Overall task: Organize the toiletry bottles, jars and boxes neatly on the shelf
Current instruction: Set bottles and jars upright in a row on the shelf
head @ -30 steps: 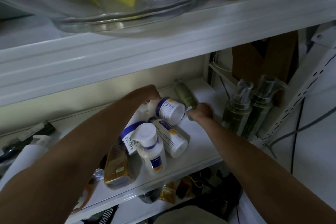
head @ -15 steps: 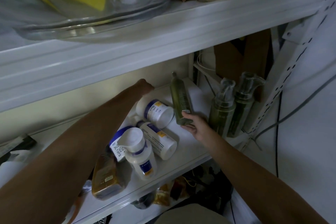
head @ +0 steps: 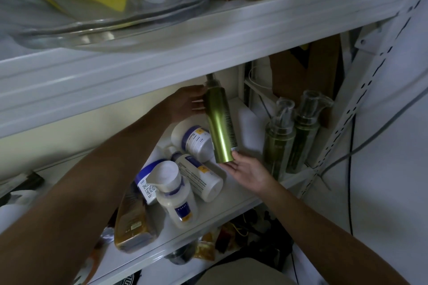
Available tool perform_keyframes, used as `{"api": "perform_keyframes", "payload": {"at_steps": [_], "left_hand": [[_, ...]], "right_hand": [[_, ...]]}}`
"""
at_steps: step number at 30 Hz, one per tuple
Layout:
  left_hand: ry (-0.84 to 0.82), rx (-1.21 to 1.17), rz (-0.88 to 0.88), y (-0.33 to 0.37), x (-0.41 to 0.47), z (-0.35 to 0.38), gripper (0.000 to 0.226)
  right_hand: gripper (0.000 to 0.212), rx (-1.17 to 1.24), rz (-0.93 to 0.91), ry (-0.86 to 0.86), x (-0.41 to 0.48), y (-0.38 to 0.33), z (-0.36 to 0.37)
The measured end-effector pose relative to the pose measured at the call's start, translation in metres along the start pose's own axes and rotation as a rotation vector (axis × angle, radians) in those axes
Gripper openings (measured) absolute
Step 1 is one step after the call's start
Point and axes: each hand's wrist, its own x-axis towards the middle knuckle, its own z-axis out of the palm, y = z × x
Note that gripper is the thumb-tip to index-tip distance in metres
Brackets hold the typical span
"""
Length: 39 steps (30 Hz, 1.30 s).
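Observation:
A slim green metal bottle [head: 218,122] is lifted nearly upright above the white shelf [head: 234,203]. My left hand [head: 185,104] grips its shoulder just below the dark nozzle. My right hand [head: 245,169] cups the base from below, thumb against the side. Beneath it lie two white bottles with blue labels [head: 196,143] [head: 203,178] on their sides. In front of them are a white pump bottle [head: 176,196] and an amber bottle [head: 132,222], also tipped over. Two green pump bottles with clear caps [head: 280,139] [head: 303,129] stand upright at the shelf's right end.
The upper shelf board [head: 162,62] hangs low just over the green bottle's nozzle, with a clear plastic bowl [head: 92,14] on it. A perforated white upright [head: 361,104] and cables bound the right side. Clutter fills the lower shelf [head: 231,238]. Dark items lie at far left [head: 20,183].
The green bottle, lying on the shelf a second ago, has been raised nearly upright. My left hand left the white bottles and took its top; my right hand moved under its base.

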Motion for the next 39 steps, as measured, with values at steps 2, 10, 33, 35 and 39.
{"api": "perform_keyframes", "payload": {"at_steps": [2,10,33,35,39], "left_hand": [[-0.056,0.004,-0.005,-0.001,-0.001,-0.002,0.05],[-0.047,0.088,0.003,0.0,-0.014,0.011,0.018],[0.058,0.634,0.027,-0.004,-0.039,0.061,0.039],[0.079,0.634,0.029,-0.007,-0.043,0.064,0.039],[0.128,0.651,0.031,-0.008,-0.049,0.073,0.041]], "right_hand": [[0.088,0.034,0.028,-0.04,-0.006,0.001,-0.006],[0.068,0.119,0.092,0.043,-0.021,0.004,-0.014],[0.052,-0.273,0.145,0.541,-0.035,0.015,-0.023],[0.048,-0.359,0.112,0.592,-0.038,0.017,-0.023],[0.04,-0.509,0.0,0.631,-0.048,0.021,-0.025]]}}
